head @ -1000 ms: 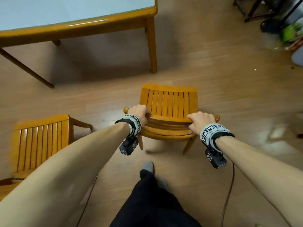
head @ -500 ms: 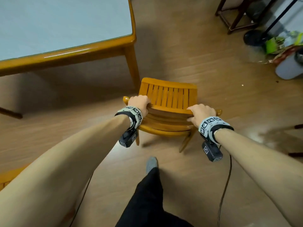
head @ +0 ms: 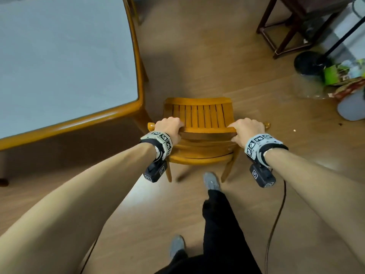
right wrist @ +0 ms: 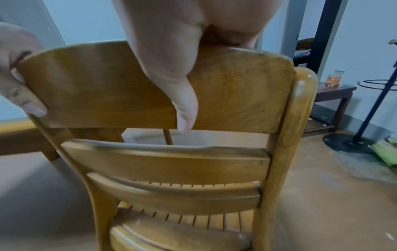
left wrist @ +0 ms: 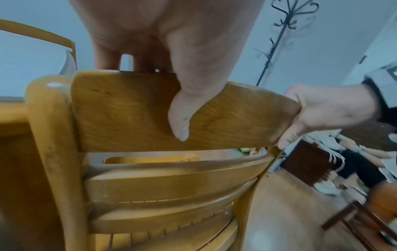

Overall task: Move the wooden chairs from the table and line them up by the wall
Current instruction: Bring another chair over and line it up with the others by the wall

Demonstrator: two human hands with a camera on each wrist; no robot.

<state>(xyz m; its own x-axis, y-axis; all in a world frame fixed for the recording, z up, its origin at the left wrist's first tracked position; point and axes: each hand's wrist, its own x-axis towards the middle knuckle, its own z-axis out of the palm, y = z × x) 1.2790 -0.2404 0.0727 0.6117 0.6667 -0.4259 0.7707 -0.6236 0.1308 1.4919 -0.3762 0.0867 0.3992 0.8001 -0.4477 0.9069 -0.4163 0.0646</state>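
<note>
Both hands grip the top rail of one wooden chair (head: 198, 119): the left hand (head: 169, 129) near the rail's left end, the right hand (head: 246, 129) near its right end, fingers (left wrist: 106, 56) curled over the top edge and each thumb pressed flat against the back of the rail. The chair stands out on the wood floor (head: 246, 62), just beside the corner of the worktop (head: 136, 103), its seat facing away from the person. The nearest risk, as I judge it, is the chair's left side clipping the worktop's corner or leg if it swings left. To the right, a dark wooden stool (head: 286, 26) and a black stand base (head: 310, 63) beside some green packaging narrow the route, and a cable (head: 276, 218) trails on the floor by the person's feet (a likely snag for a chair leg or a step). Counted here: one chair, one worktop, one stool, one stand, two hands.
</note>
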